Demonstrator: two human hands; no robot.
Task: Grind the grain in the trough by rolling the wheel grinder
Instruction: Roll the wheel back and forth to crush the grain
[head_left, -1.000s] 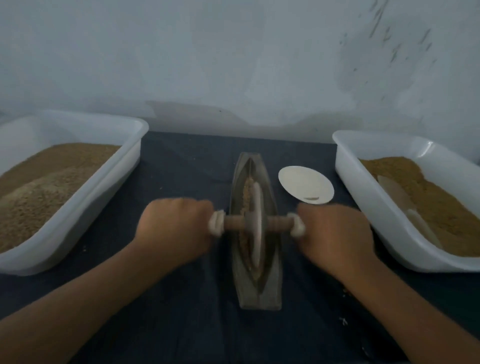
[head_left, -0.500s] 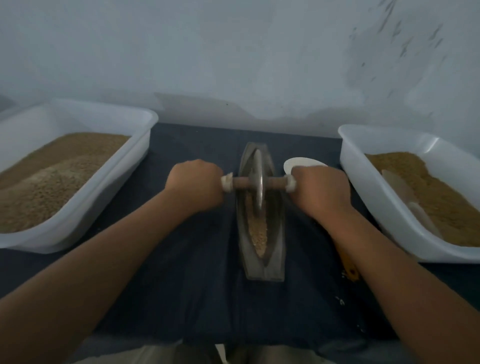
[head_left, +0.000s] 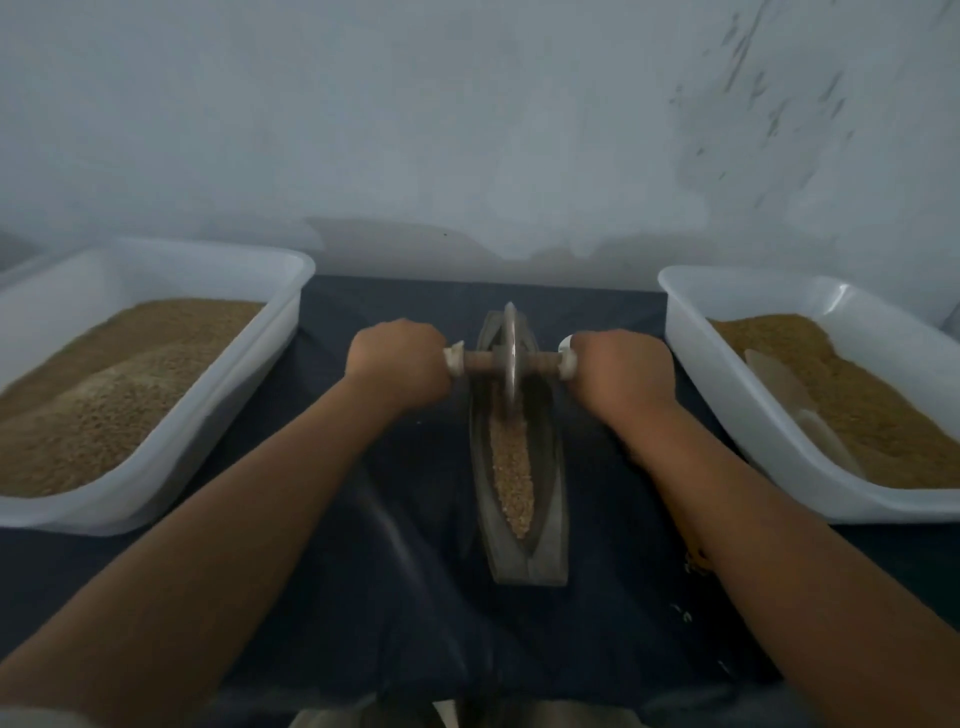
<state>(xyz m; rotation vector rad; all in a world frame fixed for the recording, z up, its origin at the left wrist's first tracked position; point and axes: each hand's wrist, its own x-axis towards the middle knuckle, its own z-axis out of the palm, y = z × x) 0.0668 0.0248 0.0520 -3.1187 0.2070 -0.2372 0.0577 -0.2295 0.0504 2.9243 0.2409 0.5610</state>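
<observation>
A narrow boat-shaped grey trough (head_left: 550, 530) lies lengthwise on the dark cloth in front of me. Brown grain (head_left: 511, 467) fills its middle and near part. The wheel grinder (head_left: 509, 358), a thin disc on a wooden axle with pale end caps, stands upright at the trough's far end. My left hand (head_left: 397, 364) grips the axle's left end and my right hand (head_left: 618, 371) grips its right end. Both arms are stretched forward.
A white tub (head_left: 171, 467) of brown grain stands on the left. On the right a second white tub (head_left: 727, 405) holds finer brown meal and a pale scoop (head_left: 784, 389). A grey wall rises just behind. A few grains lie on the cloth by my right forearm.
Both hands have pushed the wheel grinder from the trough's middle to its far end, baring the grain behind it. The small white dish to the right is now hidden behind my right hand.
</observation>
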